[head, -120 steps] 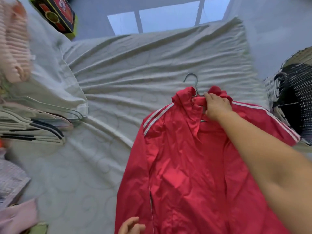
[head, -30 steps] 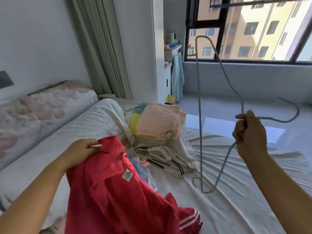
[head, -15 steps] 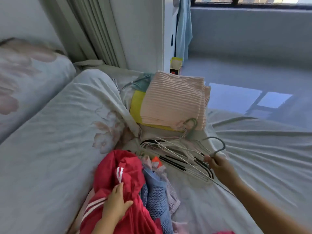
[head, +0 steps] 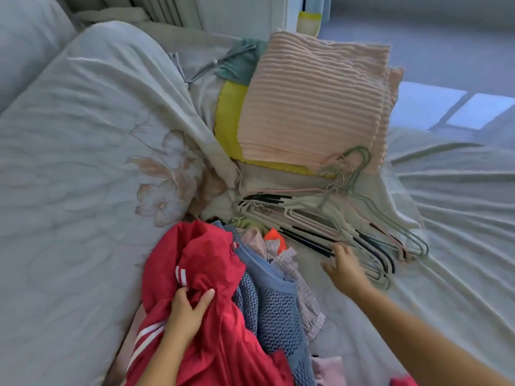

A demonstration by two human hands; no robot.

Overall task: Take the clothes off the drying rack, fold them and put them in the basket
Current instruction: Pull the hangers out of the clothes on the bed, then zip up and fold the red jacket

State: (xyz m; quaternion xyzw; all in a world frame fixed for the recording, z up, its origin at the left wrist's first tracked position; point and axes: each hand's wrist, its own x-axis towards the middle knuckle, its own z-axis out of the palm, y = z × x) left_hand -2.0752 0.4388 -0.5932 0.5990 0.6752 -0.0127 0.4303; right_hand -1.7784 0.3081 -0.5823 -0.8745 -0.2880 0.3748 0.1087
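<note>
Having just laid the freed hanger on the hanger pile [head: 334, 224], the right hand [head: 344, 267] is opening empty beside it, while the left hand [head: 185, 313] is gripping the red jacket [head: 211, 274], bunched on the bed [head: 446, 218] and ready for folding.

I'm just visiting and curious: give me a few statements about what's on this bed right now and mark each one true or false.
1. The left hand grips the red jacket. True.
2. The right hand holds a hanger up in the air. False: it is open and low, at the near edge of the pile of hangers lying on the bed sheet.
3. A folded pink ribbed towel lies beyond the hangers. True.
4. The red jacket is neatly folded. False: it is crumpled.
5. A blue mesh knit garment lies right beside the red jacket. True.
</note>
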